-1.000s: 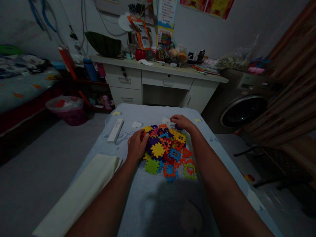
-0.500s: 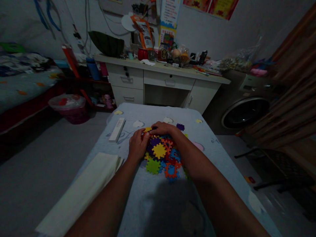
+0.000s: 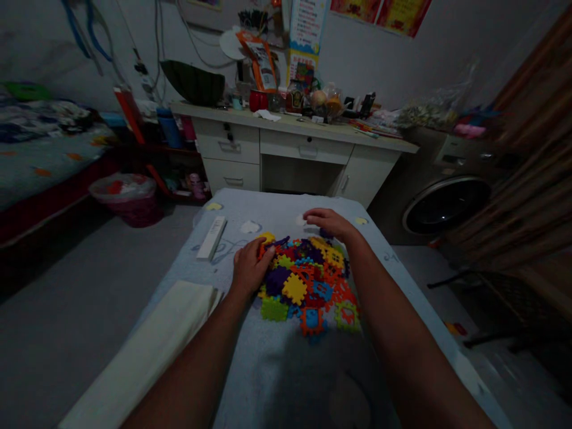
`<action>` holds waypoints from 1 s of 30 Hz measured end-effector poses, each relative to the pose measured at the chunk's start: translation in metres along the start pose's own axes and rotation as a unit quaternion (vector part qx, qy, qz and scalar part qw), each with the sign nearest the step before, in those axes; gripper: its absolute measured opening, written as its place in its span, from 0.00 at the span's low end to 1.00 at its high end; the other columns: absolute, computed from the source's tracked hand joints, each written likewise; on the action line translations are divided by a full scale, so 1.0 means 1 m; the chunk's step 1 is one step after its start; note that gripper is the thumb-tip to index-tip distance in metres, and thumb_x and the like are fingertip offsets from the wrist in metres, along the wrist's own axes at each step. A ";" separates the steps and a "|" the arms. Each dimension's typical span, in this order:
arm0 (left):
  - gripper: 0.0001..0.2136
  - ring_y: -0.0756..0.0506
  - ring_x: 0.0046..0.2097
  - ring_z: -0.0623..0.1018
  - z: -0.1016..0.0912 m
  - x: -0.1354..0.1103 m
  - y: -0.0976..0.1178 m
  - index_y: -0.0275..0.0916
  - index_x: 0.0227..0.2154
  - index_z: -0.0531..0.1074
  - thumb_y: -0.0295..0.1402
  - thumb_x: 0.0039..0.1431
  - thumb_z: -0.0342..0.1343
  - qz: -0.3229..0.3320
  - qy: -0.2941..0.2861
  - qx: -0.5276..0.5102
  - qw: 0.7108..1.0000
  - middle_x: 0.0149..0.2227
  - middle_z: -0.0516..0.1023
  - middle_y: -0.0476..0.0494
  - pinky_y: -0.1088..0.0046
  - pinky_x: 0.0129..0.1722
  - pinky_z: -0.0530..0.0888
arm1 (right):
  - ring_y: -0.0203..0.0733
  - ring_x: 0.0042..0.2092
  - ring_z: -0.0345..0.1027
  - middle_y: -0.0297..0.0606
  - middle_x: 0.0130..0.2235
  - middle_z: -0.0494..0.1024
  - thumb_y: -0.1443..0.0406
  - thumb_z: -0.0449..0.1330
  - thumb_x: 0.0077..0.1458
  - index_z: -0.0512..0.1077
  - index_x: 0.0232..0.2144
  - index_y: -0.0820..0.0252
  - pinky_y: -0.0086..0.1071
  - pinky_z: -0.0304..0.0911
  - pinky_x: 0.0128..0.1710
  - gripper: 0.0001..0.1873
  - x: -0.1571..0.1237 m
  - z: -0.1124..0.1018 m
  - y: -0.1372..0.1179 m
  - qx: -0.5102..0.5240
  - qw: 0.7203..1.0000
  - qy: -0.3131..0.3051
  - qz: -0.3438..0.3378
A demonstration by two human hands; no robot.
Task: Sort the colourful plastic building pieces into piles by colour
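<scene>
A heap of colourful toothed plastic building blocks (image 3: 308,280) lies on the cloth-covered table, in yellow, purple, orange, red, blue and green. At its left edge my left hand (image 3: 251,265) curls its thumb and fingers round some orange-red and yellow blocks; their exact shape is partly hidden. My right hand (image 3: 330,223) hovers beyond the heap's far right side, fingers stretched out, holding nothing that I can see. Just under it a purple block (image 3: 326,233) is partly covered. Nearest to me lie a flat green block (image 3: 274,309) and a framed green block (image 3: 347,316).
On the table's left side are a white oblong bar (image 3: 211,238) and a folded pale cloth (image 3: 147,351). Behind stands a white desk (image 3: 308,149) with jars and bags on it. A washing machine (image 3: 442,196) is to the right, a pink bin (image 3: 129,202) left.
My right hand has lifted off the heap and moved right, uncovering more blocks. Some blocks are spread wider to the right. My left hand stays at the left edge, nearly unmoved.
</scene>
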State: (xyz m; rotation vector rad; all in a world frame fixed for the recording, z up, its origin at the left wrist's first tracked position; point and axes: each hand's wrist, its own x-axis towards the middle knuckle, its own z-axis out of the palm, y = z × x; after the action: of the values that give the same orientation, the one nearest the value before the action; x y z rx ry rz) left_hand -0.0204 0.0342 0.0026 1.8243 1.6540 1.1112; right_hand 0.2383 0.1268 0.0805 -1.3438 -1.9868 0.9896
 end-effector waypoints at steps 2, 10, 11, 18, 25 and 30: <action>0.22 0.37 0.57 0.73 0.000 0.000 -0.001 0.40 0.52 0.71 0.48 0.62 0.49 0.005 0.002 0.001 1.000 0.53 0.77 0.39 0.53 0.60 0.64 | 0.42 0.46 0.72 0.42 0.45 0.80 0.65 0.59 0.56 0.77 0.43 0.62 0.38 0.65 0.51 0.14 -0.004 -0.015 0.026 -0.071 0.989 0.109 0.071; 0.20 0.37 0.56 0.73 0.000 0.002 -0.004 0.41 0.48 0.72 0.48 0.62 0.48 0.033 -0.005 0.021 0.999 0.52 0.77 0.40 0.53 0.59 0.63 | 0.46 0.47 0.72 0.42 0.49 0.79 0.73 0.64 0.44 0.77 0.47 0.61 0.34 0.65 0.49 0.24 -0.018 -0.019 0.083 -0.276 0.947 0.085 0.138; 0.19 0.38 0.56 0.73 0.000 0.002 -0.004 0.41 0.48 0.72 0.47 0.62 0.48 0.036 -0.004 0.022 0.999 0.51 0.77 0.40 0.54 0.58 0.64 | 0.45 0.47 0.72 0.42 0.49 0.78 0.72 0.65 0.45 0.77 0.47 0.61 0.34 0.64 0.50 0.23 -0.019 -0.018 0.084 -0.286 0.945 0.087 0.131; 0.19 0.37 0.55 0.73 -0.001 0.002 -0.003 0.42 0.47 0.73 0.48 0.61 0.49 0.032 -0.002 0.028 0.999 0.50 0.77 0.41 0.54 0.58 0.65 | 0.44 0.48 0.71 0.44 0.48 0.78 0.69 0.67 0.47 0.78 0.44 0.61 0.35 0.63 0.52 0.19 -0.029 -0.013 0.091 -0.277 0.954 0.091 0.074; 0.19 0.37 0.60 0.69 0.002 0.002 -0.006 0.43 0.47 0.73 0.48 0.61 0.50 0.028 0.007 0.031 0.999 0.55 0.73 0.40 0.54 0.60 0.63 | 0.42 0.41 0.72 0.40 0.39 0.80 0.66 0.59 0.55 0.79 0.38 0.61 0.33 0.64 0.44 0.11 -0.023 -0.016 0.092 -0.158 0.973 0.155 0.067; 0.18 0.39 0.59 0.71 0.001 0.003 -0.004 0.44 0.49 0.73 0.46 0.63 0.49 0.060 -0.022 0.003 0.998 0.55 0.75 0.42 0.55 0.60 0.64 | 0.39 0.35 0.70 0.37 0.32 0.79 0.64 0.52 0.57 0.77 0.31 0.62 0.29 0.63 0.36 0.13 0.010 -0.010 0.073 -0.072 0.976 0.196 0.057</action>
State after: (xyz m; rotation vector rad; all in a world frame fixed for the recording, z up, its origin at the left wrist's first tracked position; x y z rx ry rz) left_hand -0.0224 0.0379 -0.0005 1.9610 1.5418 1.1073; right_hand 0.2810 0.1558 0.0275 -1.6055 -1.7226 0.5770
